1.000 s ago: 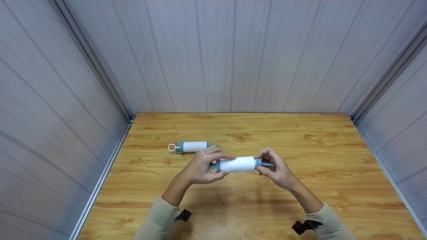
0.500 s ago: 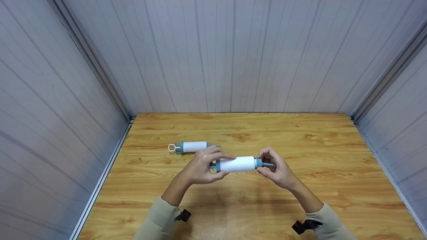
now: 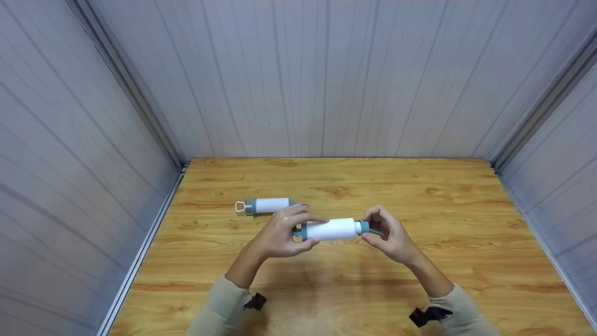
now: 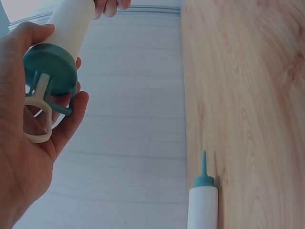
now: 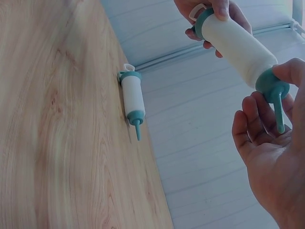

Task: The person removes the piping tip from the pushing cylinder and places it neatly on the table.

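My left hand (image 3: 287, 233) grips the white barrel (image 3: 336, 229) of an icing syringe near its teal rear collar (image 4: 50, 67). The syringe lies roughly level above the table, and its pale ring handle (image 4: 40, 117) sits in my left palm. At the other end, my right hand (image 3: 391, 238) pinches the teal nozzle cap (image 5: 271, 86) between thumb and fingers. In the head view a white neck (image 3: 357, 227) shows between barrel and cap. The thin nozzle tip (image 5: 279, 114) slants slightly down toward my right palm.
A second icing syringe (image 3: 272, 205) of the same white and teal lies on the wooden table (image 3: 419, 186), just beyond my left hand, ring handle to the left. Pale panels (image 3: 298, 84) wall the table at the back and both sides.
My right hand has shifted slightly right with the nozzle cap, and more of the white neck shows beside the barrel. The nozzle tip tilts further down. My left hand stays put.
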Motion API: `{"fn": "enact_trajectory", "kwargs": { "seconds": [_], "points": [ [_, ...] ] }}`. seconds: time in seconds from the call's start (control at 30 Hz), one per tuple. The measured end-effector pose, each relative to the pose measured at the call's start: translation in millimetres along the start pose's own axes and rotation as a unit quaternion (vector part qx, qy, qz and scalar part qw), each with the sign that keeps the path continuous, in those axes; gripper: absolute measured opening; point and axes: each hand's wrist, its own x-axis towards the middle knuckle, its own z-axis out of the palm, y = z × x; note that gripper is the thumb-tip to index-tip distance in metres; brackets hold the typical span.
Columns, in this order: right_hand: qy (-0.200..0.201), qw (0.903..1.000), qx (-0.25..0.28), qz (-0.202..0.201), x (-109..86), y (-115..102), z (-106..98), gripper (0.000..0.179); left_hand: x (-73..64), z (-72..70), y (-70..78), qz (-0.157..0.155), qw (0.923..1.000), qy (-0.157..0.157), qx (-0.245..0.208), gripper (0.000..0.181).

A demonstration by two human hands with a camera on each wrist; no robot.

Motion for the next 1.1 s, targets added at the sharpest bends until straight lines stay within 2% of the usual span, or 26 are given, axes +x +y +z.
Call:
{"fn": "enact_trajectory", "kwargs": {
  "seconds": [0.37,0.83,1.1],
  "points": [
    [0.009,1.0000,-0.001,-0.003,-2.0,-1.9,-3.8,0.028,-7.7,-1.0,-4.9,-0.006,1.0000,-0.001,0.004,0.042],
    [0.016,0.9998,-0.002,-0.008,-5.7,-0.9,-11.5,0.031,-26.8,-2.8,-14.0,-0.030,0.9995,0.012,-0.003,0.041],
    [0.013,0.9998,-0.004,-0.014,-5.8,-0.4,-14.2,0.032,-26.3,-1.2,-18.2,-0.053,0.9986,-0.001,-0.006,0.041]
  ]
}}
